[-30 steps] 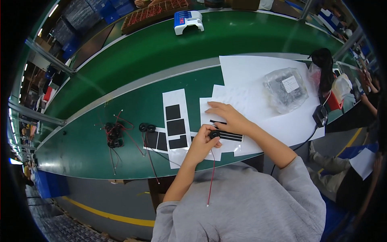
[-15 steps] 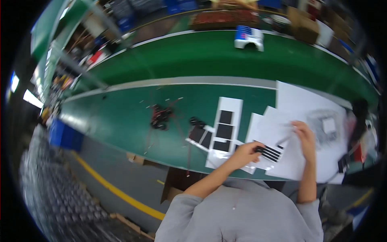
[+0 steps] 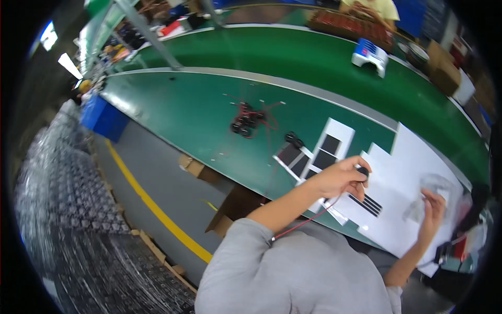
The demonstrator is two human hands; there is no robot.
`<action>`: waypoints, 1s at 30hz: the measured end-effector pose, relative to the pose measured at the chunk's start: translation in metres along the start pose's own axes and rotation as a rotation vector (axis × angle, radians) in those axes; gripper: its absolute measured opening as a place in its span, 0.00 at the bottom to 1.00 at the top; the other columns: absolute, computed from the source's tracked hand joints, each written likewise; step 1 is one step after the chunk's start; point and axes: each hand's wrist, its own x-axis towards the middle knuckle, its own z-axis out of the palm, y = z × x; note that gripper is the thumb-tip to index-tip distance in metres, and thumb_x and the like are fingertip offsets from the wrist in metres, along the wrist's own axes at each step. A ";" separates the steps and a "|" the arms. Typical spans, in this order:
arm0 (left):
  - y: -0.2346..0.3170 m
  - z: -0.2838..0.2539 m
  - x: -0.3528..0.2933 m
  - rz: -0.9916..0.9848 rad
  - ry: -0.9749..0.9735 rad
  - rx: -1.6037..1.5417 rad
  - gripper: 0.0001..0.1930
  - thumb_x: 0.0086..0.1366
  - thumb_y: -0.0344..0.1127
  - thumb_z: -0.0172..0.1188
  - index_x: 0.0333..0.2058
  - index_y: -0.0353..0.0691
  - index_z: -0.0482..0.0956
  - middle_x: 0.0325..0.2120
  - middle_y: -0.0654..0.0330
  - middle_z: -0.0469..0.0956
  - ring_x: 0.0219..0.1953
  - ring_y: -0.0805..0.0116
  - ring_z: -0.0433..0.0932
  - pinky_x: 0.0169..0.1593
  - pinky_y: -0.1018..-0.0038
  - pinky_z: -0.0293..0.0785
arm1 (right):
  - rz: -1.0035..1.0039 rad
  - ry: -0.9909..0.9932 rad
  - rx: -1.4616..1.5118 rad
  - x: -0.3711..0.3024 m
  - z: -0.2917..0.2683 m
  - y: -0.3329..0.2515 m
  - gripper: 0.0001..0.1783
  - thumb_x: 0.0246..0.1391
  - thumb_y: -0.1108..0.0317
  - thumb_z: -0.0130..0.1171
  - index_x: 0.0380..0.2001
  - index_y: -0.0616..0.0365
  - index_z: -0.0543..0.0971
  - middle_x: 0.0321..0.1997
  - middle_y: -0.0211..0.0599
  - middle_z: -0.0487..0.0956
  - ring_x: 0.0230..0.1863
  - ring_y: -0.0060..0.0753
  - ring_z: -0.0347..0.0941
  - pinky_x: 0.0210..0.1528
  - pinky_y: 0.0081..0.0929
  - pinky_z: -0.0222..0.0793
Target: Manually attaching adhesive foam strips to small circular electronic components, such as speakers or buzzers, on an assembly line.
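Observation:
Between the thumb and fingers of my left hand [image 3: 340, 179] is a small round black part [image 3: 363, 174], held above the white sheets. A thin red wire [image 3: 308, 221] trails from under this hand toward my sleeve. Just below it lies a white sheet with several black strips [image 3: 367, 204]. My right hand [image 3: 434, 210] is farther right, over the large white paper [image 3: 405, 157], beside a clear plastic bag [image 3: 442, 186]. Its fingers are bent and blurred; a greyish patch shows by the fingertips, and whether they hold anything is unclear.
Black round parts with red wires [image 3: 247, 120] lie in a tangle on the green table [image 3: 183, 112]. Another black pair [image 3: 294, 139] rests by white cards with dark panels [image 3: 325, 152]. Beyond is a green belt with a white-and-blue housing [image 3: 370, 56]; a person [image 3: 374, 10] sits behind.
The view has turned, shifting the bench. My left hand has lifted off the black-strip sheet with the black part and red wire. My right hand has moved toward the plastic bag.

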 end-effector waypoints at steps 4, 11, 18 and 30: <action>-0.030 0.000 0.010 -0.092 0.031 0.132 0.14 0.57 0.24 0.47 0.42 0.38 0.62 0.30 0.53 0.70 0.27 0.65 0.76 0.37 0.71 0.74 | 0.005 -0.075 0.064 0.014 0.025 -0.020 0.10 0.49 0.80 0.45 0.37 0.64 0.66 0.41 0.44 0.73 0.44 0.32 0.68 0.49 0.25 0.60; -0.029 -0.007 0.016 -0.100 0.076 0.070 0.18 0.54 0.17 0.39 0.46 0.31 0.60 0.39 0.46 0.68 0.35 0.58 0.75 0.41 0.69 0.74 | -0.108 0.095 0.199 0.005 0.019 -0.039 0.12 0.48 0.82 0.46 0.37 0.61 0.63 0.34 0.44 0.74 0.39 0.31 0.69 0.46 0.26 0.61; -0.008 0.001 0.021 -0.024 0.013 0.179 0.18 0.58 0.24 0.43 0.49 0.32 0.59 0.41 0.47 0.68 0.32 0.60 0.75 0.39 0.68 0.74 | -0.012 -0.072 0.125 -0.004 0.042 -0.045 0.13 0.46 0.83 0.47 0.37 0.63 0.66 0.29 0.37 0.70 0.34 0.28 0.68 0.39 0.24 0.63; 0.006 0.027 0.002 0.249 0.148 0.426 0.17 0.57 0.25 0.48 0.46 0.32 0.60 0.34 0.53 0.67 0.19 0.71 0.72 0.18 0.80 0.68 | 0.147 -0.203 0.239 0.002 0.084 -0.059 0.12 0.48 0.75 0.49 0.39 0.62 0.70 0.22 0.30 0.72 0.27 0.19 0.67 0.36 0.18 0.62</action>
